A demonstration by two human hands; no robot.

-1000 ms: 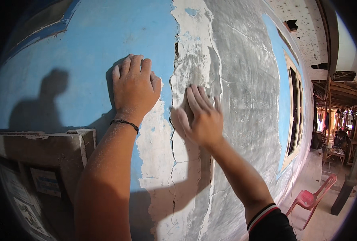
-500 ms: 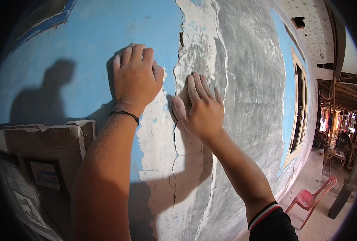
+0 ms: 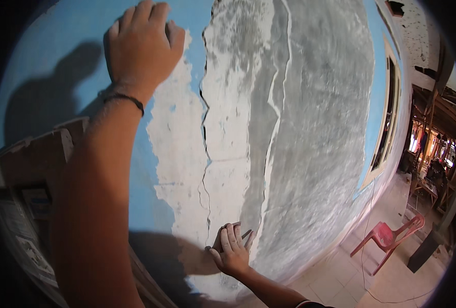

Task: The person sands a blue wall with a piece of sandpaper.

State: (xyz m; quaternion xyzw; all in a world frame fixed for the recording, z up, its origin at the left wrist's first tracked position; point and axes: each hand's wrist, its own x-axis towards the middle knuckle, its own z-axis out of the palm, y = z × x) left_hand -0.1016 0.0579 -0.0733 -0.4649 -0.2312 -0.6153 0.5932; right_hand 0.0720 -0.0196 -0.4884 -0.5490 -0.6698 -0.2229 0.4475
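My left hand rests on the blue painted wall at the upper left, with its fingers slightly apart and a dark cord bracelet round the wrist. Far lower, my right hand lies against the wall with its fingers stretched out, near the bottom of a long crack. Dark edges show round its fingertips; whether they are shadow or a thin piece beneath, I cannot tell. Between blue paint and a grey patch runs a bare whitish strip, and a raised pale ridge borders the grey.
A framed board or cabinet stands at the left, partly behind my left arm. To the right are a window frame, a red plastic chair, a dark post base and a thin cable on the tiled floor.
My right hand has slid down the wall from beside the upper crack to near its lower end. The view has tilted down, so my left hand appears higher.
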